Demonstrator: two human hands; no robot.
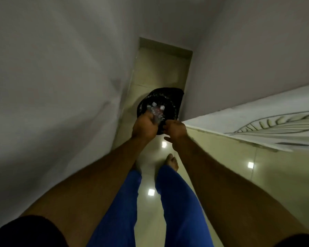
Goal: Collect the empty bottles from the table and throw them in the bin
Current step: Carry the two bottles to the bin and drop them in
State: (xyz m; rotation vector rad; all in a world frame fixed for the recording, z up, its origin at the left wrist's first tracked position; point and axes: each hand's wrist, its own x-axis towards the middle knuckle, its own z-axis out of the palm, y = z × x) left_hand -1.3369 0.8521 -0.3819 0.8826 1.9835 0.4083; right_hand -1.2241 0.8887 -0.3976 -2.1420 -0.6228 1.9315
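Observation:
A round bin [169, 98] lined with a black bag stands on the floor in a narrow gap between two walls. My left hand [144, 128] is held over its near rim and grips a bunch of clear empty bottles [156, 112] with white caps, necks pointing away from me over the bin's mouth. My right hand [175, 130] is right beside it at the bin's near edge; its fingers are curled, and whether they pinch the black bag is hard to tell.
A grey wall [52, 86] runs along the left and another wall [248, 59] along the right. A bed with a white leaf-patterned sheet [266, 125] stands at the right. My legs in blue trousers and bare feet stand on glossy beige floor tiles [150, 211].

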